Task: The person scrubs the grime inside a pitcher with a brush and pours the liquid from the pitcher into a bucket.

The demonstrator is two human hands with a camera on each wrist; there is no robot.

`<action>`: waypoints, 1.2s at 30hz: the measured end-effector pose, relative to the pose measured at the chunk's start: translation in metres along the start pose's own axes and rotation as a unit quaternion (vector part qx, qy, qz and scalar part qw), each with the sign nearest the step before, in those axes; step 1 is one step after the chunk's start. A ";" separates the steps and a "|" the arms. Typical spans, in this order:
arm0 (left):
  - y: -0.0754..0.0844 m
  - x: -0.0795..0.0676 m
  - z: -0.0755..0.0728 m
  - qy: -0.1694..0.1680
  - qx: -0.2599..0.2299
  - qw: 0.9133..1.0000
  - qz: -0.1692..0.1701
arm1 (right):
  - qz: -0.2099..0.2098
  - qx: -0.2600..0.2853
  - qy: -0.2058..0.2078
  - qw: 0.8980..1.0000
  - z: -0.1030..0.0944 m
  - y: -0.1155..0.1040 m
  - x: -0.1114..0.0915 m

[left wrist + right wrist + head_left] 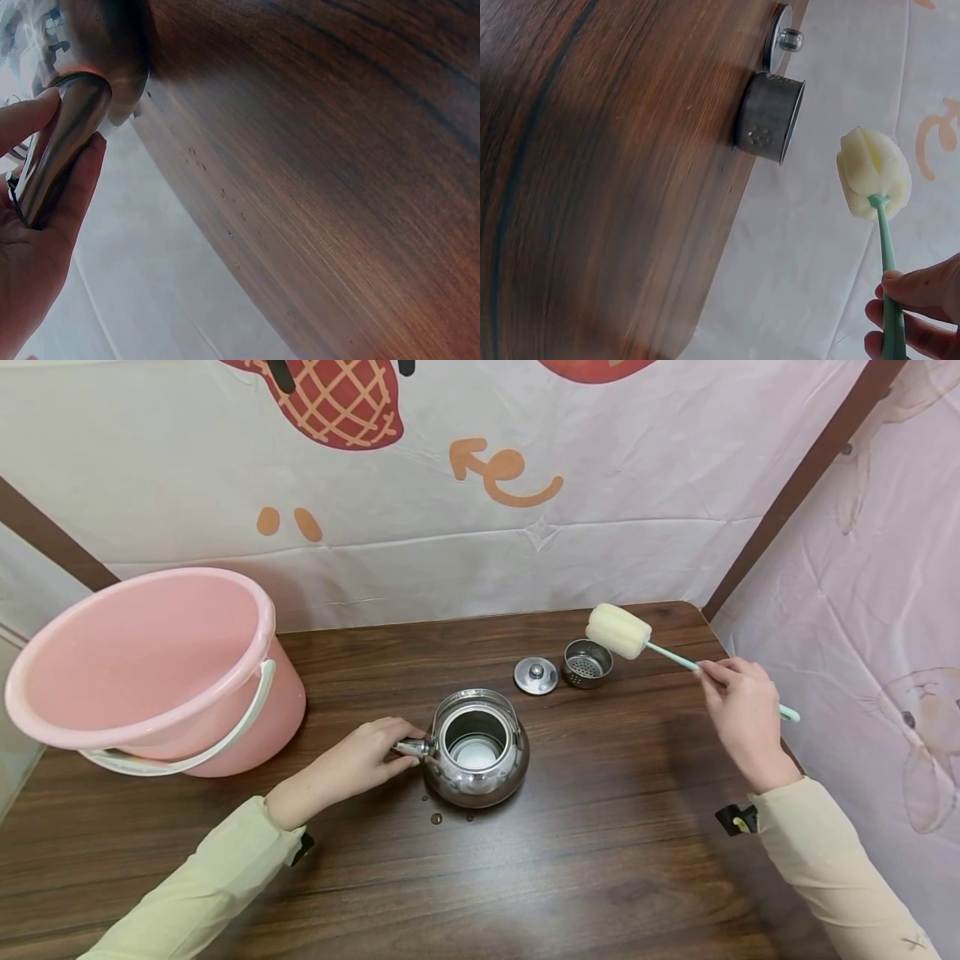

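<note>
A shiny metal teapot (476, 785) stands lidless on the wooden table, its round mouth facing up. My left hand (367, 756) grips the teapot's spout (64, 142) between thumb and fingers, plainly seen in the left wrist view. Over at the right, my right hand (738, 710) holds a sponge bottle brush by its thin green handle (887, 255), raised above the table. The brush's pale yellow sponge head (618, 631) points left, clear of the teapot. Behind the teapot lie its knobbed lid (536, 677) and a perforated metal strainer (769, 116), side by side.
A large pink bucket (288, 693) with a pale handle (225, 739) stands on the left of the table. A few drops of liquid (437, 818) lie in front of the teapot. Printed cloth (420, 577) hangs along the back and right of the table.
</note>
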State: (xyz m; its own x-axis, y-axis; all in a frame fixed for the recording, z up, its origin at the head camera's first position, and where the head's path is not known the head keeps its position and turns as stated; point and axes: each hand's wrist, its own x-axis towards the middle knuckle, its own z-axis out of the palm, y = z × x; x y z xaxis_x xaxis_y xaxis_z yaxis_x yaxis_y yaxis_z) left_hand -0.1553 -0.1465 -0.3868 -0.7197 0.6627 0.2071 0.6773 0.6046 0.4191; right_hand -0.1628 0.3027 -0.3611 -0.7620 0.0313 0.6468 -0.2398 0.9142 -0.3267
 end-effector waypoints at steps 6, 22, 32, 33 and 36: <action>0.000 -0.001 0.000 0.002 -0.001 1.000 0.003 | 0.023 -0.011 -0.013 1.000 -0.003 0.004 -0.001; 0.000 0.000 0.000 0.013 -0.007 1.000 0.019 | 0.066 -0.039 -0.040 0.996 -0.009 0.013 -0.007; 0.000 0.001 0.000 0.009 -0.007 1.000 0.012 | 0.085 -0.061 -0.065 0.992 -0.009 0.018 -0.013; 0.000 0.001 0.000 0.009 -0.006 1.000 0.011 | 0.086 -0.062 -0.068 0.992 -0.009 0.019 -0.014; 0.000 0.001 0.001 0.008 -0.006 1.000 0.011 | 0.090 -0.065 -0.075 0.991 -0.009 0.020 -0.016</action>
State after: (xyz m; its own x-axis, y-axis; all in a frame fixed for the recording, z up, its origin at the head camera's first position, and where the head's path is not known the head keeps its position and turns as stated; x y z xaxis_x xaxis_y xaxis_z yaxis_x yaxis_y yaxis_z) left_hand -0.1558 -0.1459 -0.3872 -0.7074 0.6682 0.2303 0.6910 0.5853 0.4241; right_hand -0.1500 0.3239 -0.3714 -0.8688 0.1466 0.4729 -0.0197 0.9442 -0.3289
